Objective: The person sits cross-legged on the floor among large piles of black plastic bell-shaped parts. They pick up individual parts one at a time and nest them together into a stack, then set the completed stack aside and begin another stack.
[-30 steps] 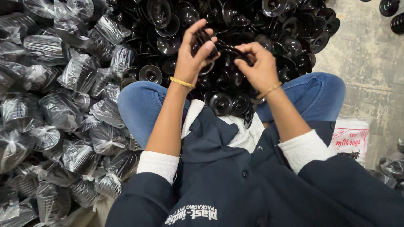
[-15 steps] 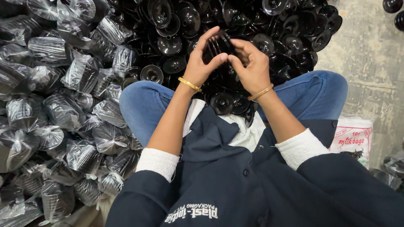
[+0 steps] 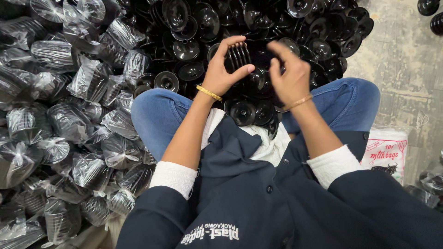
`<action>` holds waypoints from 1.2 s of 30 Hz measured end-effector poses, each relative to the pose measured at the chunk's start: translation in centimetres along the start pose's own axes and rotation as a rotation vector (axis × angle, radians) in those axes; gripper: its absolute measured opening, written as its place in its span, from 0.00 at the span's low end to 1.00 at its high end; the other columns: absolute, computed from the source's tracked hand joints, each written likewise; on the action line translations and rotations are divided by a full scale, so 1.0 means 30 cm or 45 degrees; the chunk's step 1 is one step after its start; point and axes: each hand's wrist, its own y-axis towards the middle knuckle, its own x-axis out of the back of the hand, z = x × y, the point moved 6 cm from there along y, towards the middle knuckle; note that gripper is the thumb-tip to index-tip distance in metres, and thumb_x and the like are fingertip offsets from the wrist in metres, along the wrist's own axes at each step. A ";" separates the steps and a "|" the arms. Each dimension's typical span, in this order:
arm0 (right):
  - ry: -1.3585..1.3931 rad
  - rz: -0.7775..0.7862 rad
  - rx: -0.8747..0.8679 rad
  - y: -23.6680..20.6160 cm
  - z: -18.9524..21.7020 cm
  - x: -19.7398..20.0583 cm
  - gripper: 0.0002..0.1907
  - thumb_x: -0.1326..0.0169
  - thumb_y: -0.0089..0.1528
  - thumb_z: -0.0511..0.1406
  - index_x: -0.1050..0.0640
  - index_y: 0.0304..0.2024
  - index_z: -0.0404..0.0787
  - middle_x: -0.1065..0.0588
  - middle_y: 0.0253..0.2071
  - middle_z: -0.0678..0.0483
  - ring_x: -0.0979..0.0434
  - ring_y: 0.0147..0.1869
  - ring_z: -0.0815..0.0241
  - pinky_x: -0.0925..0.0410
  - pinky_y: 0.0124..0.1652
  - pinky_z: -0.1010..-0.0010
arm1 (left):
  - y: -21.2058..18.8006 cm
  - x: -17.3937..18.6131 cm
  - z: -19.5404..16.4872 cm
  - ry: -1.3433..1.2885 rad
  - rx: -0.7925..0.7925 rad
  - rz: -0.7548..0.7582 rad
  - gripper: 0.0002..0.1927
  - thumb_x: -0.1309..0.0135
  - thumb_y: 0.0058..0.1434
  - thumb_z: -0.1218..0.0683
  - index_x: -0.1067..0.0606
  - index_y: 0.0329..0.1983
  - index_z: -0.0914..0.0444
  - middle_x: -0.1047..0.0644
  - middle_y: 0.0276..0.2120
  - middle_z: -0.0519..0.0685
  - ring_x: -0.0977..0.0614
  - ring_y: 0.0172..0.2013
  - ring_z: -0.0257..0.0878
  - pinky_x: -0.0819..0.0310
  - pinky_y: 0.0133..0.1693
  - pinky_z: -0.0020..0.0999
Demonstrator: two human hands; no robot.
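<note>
The left hand (image 3: 224,69) is closed around a small stack of black round lids (image 3: 237,55) held on edge above the loose lid heap (image 3: 194,27) past the knees, while the right hand (image 3: 288,76), fingers loosely curled and holding nothing visible, hovers just beside it, with clear-bagged bundles (image 3: 69,120) piled at left.

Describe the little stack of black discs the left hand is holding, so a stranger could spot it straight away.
Start at the big heap of loose black discs beyond the blue-jeaned knees. Just above the lap, the left hand pinches a short stack of discs. Unlike the scattered ones, these stand on edge, rims showing as thin parallel lines.
</note>
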 end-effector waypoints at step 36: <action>0.099 -0.014 -0.132 0.089 0.003 -0.083 0.29 0.38 0.66 0.39 0.30 0.65 0.34 0.18 0.34 0.51 0.18 0.33 0.60 0.27 0.38 0.70 | 0.018 0.082 0.034 -0.219 0.027 -0.278 0.30 0.31 0.62 0.57 0.31 0.65 0.61 0.25 0.55 0.47 0.25 0.58 0.37 0.31 0.65 0.33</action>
